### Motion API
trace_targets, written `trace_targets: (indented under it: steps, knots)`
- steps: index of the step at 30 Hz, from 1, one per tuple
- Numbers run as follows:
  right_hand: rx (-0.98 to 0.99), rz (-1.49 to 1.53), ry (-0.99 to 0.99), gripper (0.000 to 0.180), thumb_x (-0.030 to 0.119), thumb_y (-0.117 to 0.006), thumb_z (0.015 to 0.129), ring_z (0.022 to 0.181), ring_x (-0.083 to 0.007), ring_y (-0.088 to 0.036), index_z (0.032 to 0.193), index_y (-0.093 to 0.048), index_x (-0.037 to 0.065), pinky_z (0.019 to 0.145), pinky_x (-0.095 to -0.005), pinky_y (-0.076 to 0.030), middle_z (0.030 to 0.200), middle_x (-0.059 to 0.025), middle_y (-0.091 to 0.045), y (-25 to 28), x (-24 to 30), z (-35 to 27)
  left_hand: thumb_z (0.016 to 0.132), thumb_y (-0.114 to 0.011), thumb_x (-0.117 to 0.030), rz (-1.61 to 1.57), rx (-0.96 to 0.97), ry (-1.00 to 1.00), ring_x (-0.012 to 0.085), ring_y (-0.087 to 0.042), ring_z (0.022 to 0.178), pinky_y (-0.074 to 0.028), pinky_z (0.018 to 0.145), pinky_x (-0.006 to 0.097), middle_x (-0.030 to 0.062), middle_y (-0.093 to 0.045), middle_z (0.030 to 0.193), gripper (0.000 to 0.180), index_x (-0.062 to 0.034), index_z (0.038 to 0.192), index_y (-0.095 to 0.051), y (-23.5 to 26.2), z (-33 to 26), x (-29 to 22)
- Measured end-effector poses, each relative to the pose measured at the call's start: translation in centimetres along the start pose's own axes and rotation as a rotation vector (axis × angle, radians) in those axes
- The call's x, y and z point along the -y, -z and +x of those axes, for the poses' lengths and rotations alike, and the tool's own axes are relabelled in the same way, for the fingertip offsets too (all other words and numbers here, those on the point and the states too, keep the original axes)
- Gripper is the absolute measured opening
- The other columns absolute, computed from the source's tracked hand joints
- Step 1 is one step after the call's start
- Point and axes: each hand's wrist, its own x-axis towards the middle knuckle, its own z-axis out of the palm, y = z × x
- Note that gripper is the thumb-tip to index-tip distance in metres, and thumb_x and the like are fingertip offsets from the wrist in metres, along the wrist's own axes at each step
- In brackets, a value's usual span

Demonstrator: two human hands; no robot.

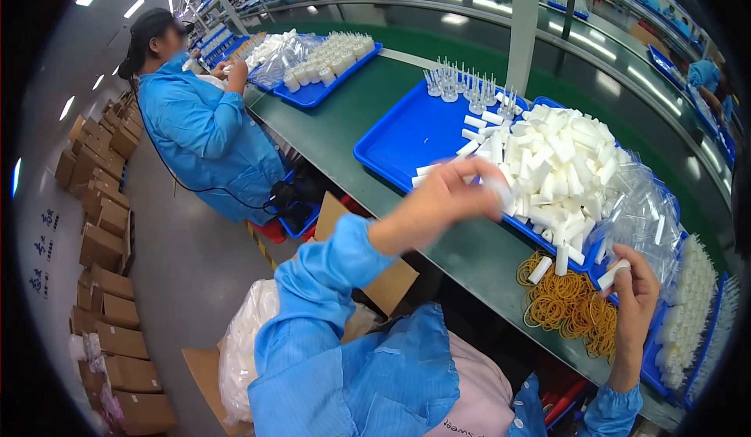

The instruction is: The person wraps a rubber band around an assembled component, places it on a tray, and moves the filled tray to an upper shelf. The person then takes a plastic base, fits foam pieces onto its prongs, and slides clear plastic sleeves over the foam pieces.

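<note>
Long dark green work table [352, 136], blue plastic tray [407, 136] heaped with small white plastic tubes, loose pile of yellow rubber bands [571, 308] beside it, second blue tray [325, 89] further along

Blue trays, white parts and a green belt

At mid-frame a bright blue tray [407, 136] carries a heap of plain white caps [559, 163] and, along its far edge, clear see-through tubes [461, 85]. The work surface [344, 116] under it is dark green. At lower right lies a pile of yellow-ochre rubber bands [571, 308]. The near sleeve [313, 312] is light blue with a faint pinstripe, over pale pink cloth [477, 390]. At upper left a co-worker's coat [203, 136] is the same blue, and brown cardboard boxes [106, 226] line the left edge.
</note>
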Motion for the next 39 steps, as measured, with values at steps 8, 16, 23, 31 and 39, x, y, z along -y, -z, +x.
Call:
trace_targets:
  steps: [8,16,23,31,39]
  knots:
    - [-0.057,0.144,-0.057,0.021,0.026,-0.057,0.094,0.048,-0.0037,-0.046,0.092,-0.054,0.005,0.042,-0.0156,-0.037,0.066,0.0009,-0.051,1.5,-1.7,-1.4,0.081,-0.068,-0.005,0.153,0.343,-0.224,0.0185,-0.053,0.091,-0.043,0.077,0.029,0.0076,-0.054,0.096,0.014,-0.0056,0.095,-0.067,-8.2,-3.4,4.3]
    - [0.034,0.258,-0.161,0.025,0.030,-0.060,0.092,0.048,-0.0029,-0.045,0.088,-0.053,0.006,0.044,-0.0159,-0.036,0.065,0.0014,-0.052,0.6,-2.2,-2.5,0.085,-0.063,-0.006,0.111,0.371,-0.129,0.0169,-0.054,0.096,-0.050,0.082,0.028,0.0069,-0.050,0.101,0.015,-0.0037,0.100,-0.063,-9.2,-3.0,6.1]
    - [0.040,0.161,-0.185,0.018,0.022,-0.060,0.091,0.062,-0.0042,-0.050,0.085,-0.056,0.005,0.055,-0.0181,-0.039,0.073,0.0015,-0.055,0.6,-2.1,-2.9,0.083,-0.067,-0.001,0.164,0.361,-0.106,0.0147,-0.054,0.092,-0.047,0.079,0.025,0.0070,-0.052,0.099,0.014,-0.0041,0.097,-0.066,-9.6,-2.9,6.8]
    - [0.159,0.170,-0.138,0.012,0.016,-0.060,0.090,0.074,-0.0034,-0.048,0.088,-0.059,0.004,0.067,-0.0188,-0.039,0.081,0.0031,-0.056,-0.2,-2.1,-1.7,0.080,-0.064,0.007,0.088,0.279,-0.104,0.0168,-0.059,0.094,-0.053,0.083,0.027,0.0088,-0.051,0.102,0.019,-0.0002,0.098,-0.060,-8.9,-2.5,8.6]
    - [0.157,0.101,-0.081,0.023,0.025,-0.063,0.090,0.078,-0.0047,-0.050,0.090,-0.059,0.002,0.071,-0.0200,-0.041,0.083,0.0011,-0.056,1.2,-1.6,-2.8,0.080,-0.066,0.006,0.076,0.364,-0.124,0.0174,-0.060,0.096,-0.052,0.085,0.029,0.0095,-0.049,0.104,0.018,-0.0001,0.096,-0.060,-9.2,-2.3,8.9]
